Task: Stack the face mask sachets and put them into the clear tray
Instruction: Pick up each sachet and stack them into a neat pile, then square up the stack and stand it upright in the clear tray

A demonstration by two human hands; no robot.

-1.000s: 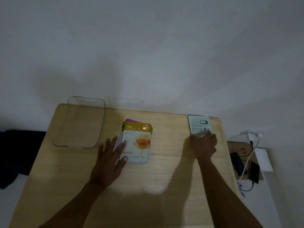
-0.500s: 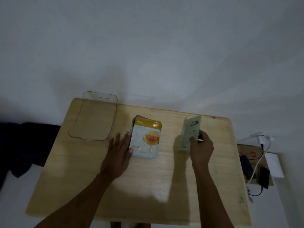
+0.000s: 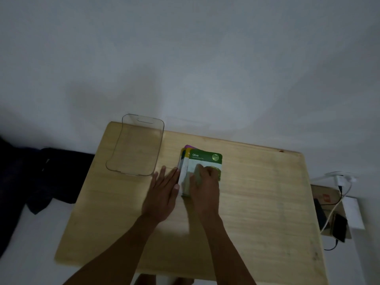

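Note:
A pile of face mask sachets sits mid-table, topped by a green "Olive" sachet (image 3: pixel 205 159). Yellow and purple edges of lower sachets (image 3: pixel 186 152) peek out at its upper left. My right hand (image 3: pixel 204 187) lies on the green sachet with fingers curled over its lower half, gripping it. My left hand (image 3: pixel 163 192) rests flat on the wood, fingers together, its fingertips touching the pile's left edge. The clear tray (image 3: pixel 135 146) stands empty at the table's far left corner, apart from both hands.
The wooden table (image 3: pixel 257 202) meets a white wall at its far edge. Dark cloth (image 3: pixel 51 177) lies on the floor to the left. On the right, past the table edge, are a cardboard box (image 3: pixel 327 197), a white cable and a dark phone (image 3: pixel 340 227).
My right hand lifted the sachet from the table's far right, carried it left, turned it face up and set it on the pile. My left hand stayed beside the pile.

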